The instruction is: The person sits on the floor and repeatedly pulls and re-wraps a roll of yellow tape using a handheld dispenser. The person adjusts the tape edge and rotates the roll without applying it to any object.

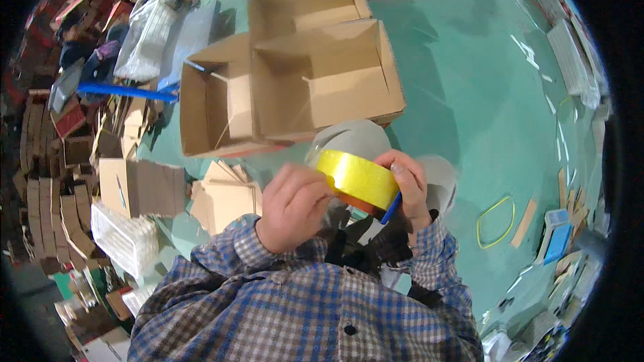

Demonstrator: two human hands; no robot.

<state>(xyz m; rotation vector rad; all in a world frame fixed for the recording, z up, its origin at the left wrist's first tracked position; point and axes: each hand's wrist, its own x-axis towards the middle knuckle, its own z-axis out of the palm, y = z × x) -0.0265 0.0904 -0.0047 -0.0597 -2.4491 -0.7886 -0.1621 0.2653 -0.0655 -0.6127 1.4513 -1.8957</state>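
My right hand (410, 186) grips the right side of a wide roll of yellow packing tape (357, 178), thumb and fingers at its rim. A narrow blue piece (391, 208) shows beside that palm; whether it belongs to the roll cannot be told. At the roll's left edge is my left hand (297, 206), slightly blurred, with its fingers curled; its thumb is hidden, so a pinch on the tape cannot be made out. Just beyond the roll stand open, bare cardboard boxes: a large one (347, 73), a smaller one on its left (214, 100), and another behind (307, 2).
Flat cardboard pieces (229, 193) lie left on the green floor (443, 125), near a cardboard stack (156, 188) and a plastic-wrapped white bundle (126, 239). A blue bar (128, 91) juts towards the boxes. At right lies a yellow strap loop (495, 221). A person (93, 55) is far left.
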